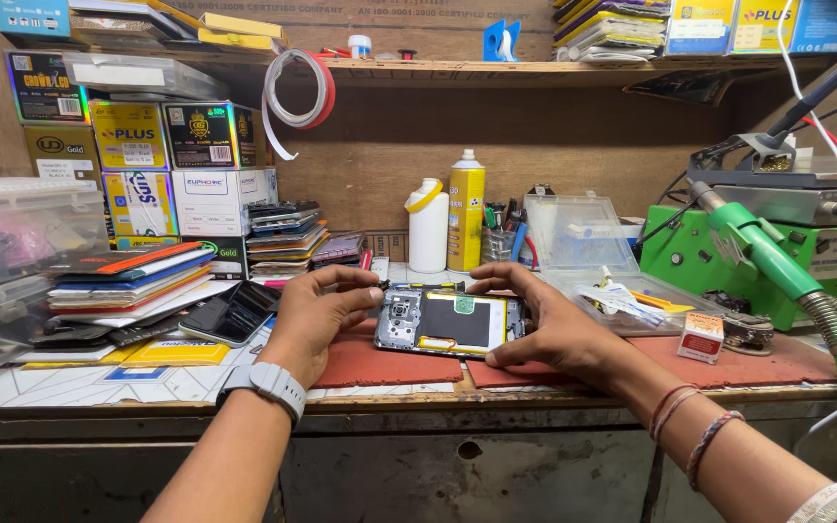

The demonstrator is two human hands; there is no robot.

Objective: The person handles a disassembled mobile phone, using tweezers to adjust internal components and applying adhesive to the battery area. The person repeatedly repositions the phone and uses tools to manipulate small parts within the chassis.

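Note:
An opened phone point(448, 322) with its back cover off, battery and circuit board showing, is held level just above a red mat point(380, 365) on the workbench. My left hand point(317, 315) grips its left end, thumb and fingers around the camera side. My right hand point(544, 324) grips its right end, fingers curled over the top edge. A grey watch sits on my left wrist, thread bands on my right.
A white bottle point(427, 225) and yellow spray can point(466, 209) stand behind the phone. Stacked phones and boxes point(138, 281) lie left. A clear plastic parts box point(612, 281), a small red-and-white box point(700, 337) and a green soldering station with hose point(777, 261) sit right.

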